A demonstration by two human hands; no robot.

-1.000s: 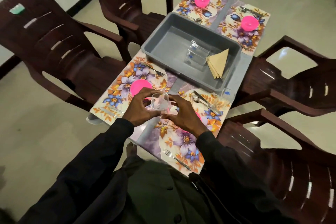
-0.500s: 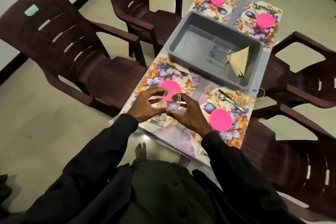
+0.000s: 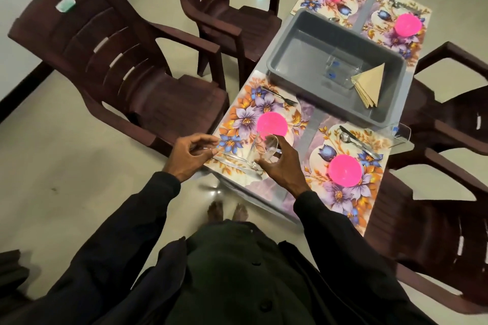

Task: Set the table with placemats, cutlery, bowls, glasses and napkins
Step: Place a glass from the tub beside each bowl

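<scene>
Now the right hand (image 3: 282, 166) grips the glass (image 3: 262, 149), tilted beside the pink bowl (image 3: 272, 125) on the placemat (image 3: 245, 103); the left hand (image 3: 188, 155) hovers apart, holding nothing. It should be stood upright, off the knife (image 3: 235, 165).

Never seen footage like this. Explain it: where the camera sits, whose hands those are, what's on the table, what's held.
No machine here: a person wears one wide-angle camera on the head, looking down, so both hands are their own. Four floral placemats lie on the table, each with a pink bowl and cutlery. A grey tub holds clear glasses and folded napkins. The right hand curls its fingers round a glass at the near left placemat. The left hand hovers nearby, fingers loosely curled, holding nothing.
</scene>
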